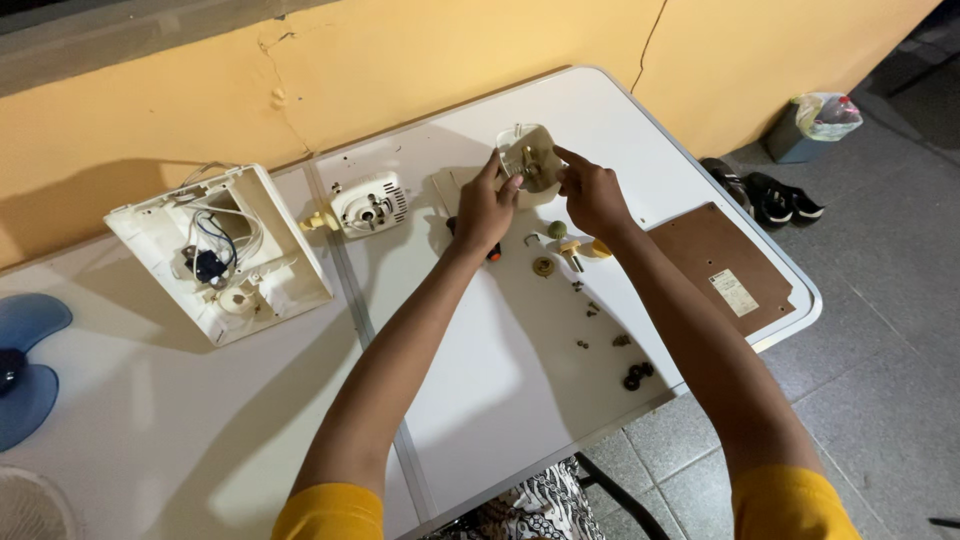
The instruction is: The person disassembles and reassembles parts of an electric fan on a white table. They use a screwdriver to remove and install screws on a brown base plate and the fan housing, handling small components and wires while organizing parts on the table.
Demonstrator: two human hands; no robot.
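Both my hands hold a small cream plastic gear housing [527, 157] above the far middle of the white table [480, 400]. My left hand [483, 212] grips its left side. My right hand [592, 195] pinches its right side, fingers reaching into its face. Just below my hands lie small loose parts: a green knob [557, 230], a brass gear [543, 266], and several screws [590, 310]. A screwdriver handle [493, 253] is mostly hidden under my left hand.
A white fan motor [368, 205] lies left of my hands. An opened white fan base with wires [222, 255] sits further left. Blue fan blades [25, 365] are at the left edge. A brown board [722, 268] rests at the table's right. Black washers [637, 375] lie near the front edge.
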